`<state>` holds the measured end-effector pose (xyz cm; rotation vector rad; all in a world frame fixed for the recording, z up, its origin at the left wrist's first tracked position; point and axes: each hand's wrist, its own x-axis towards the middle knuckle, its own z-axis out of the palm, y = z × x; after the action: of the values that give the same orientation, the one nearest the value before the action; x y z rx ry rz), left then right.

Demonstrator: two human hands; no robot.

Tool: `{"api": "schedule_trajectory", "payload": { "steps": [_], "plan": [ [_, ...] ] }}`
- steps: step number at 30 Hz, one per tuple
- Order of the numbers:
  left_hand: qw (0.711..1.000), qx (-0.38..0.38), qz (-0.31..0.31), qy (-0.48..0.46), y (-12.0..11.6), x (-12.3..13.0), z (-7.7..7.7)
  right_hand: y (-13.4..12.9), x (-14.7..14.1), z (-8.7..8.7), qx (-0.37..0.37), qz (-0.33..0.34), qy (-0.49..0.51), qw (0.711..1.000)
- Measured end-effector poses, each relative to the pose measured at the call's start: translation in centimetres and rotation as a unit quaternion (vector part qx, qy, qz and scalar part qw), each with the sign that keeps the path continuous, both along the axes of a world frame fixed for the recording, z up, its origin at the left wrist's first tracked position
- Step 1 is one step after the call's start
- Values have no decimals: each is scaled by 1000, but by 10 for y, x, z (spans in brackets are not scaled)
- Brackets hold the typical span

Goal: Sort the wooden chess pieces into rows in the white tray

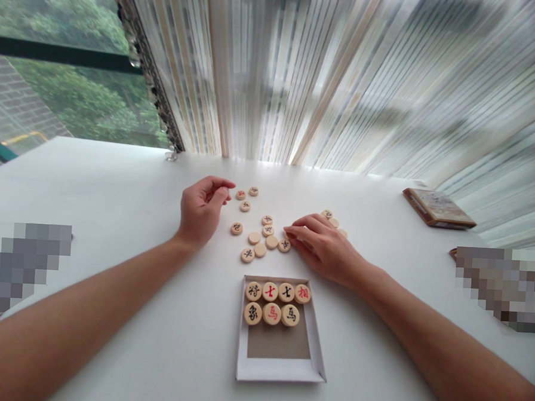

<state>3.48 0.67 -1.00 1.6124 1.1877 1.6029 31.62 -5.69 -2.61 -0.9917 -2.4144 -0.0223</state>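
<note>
Chinese chess pieces, round and pale wooden, lie scattered on the white table. My left hand point(202, 209) is curled with thumb and fingers drawn together, left of a red-marked piece point(241, 195); anything between its fingers is hidden. My right hand point(325, 245) has its fingertips closed on a Chinese chess piece point(288, 232), mostly covered, beside a black-marked piece point(284, 245). Face-down pieces point(254, 238) lie among face-up ones. Nearer me, a shallow white box point(281, 370) holds two rows of pieces, black and red characters up, such as the red horse piece point(272, 314).
More pieces point(327, 214) lie beyond my right hand, partly hidden by it. A flat brown box point(439, 208) rests at the far right of the table point(161, 350). Pixelated patches cover both sides. A striped curtain point(265, 75) and a window stand behind the table.
</note>
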Motion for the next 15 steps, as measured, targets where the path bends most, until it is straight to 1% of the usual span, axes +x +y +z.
{"api": "schedule_trajectory", "payload": {
  "steps": [3, 8, 15],
  "plan": [
    [1000, -2, -1, 18, 1, 0, -2, 0, 0, 0, 18, -12, -13, 1000],
    [996, 16, -24, 88, -4, 1, -5, 1, 1, 1, 29, -24, -19, 999],
    [992, 33, -29, 118, -6, 1, -8, 0, 1, 2, 14, -23, 14, 1000]
  ]
}}
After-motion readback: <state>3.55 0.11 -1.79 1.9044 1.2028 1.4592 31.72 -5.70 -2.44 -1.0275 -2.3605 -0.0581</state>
